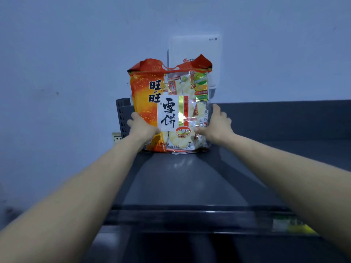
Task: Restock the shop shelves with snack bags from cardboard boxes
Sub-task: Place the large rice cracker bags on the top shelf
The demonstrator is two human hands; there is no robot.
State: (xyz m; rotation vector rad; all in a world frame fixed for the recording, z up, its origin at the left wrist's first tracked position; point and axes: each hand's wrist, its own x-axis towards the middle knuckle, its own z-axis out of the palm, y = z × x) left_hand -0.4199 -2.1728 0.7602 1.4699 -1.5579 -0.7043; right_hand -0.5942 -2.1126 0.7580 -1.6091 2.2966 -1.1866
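Gripping snack bag (169, 103) (upright) between hands (142, 128) (215, 126)

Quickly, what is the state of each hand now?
Left hand: holds the orange plastic snack bag at its left edge.
Right hand: holds the same bag at its right edge.

Two seemingly bare forearms (91, 188)

Pale bluish wall (76, 54) far, under dim cool light. White router box (195, 52) mounted on wall, centre. Wall socket (116, 137) low left.
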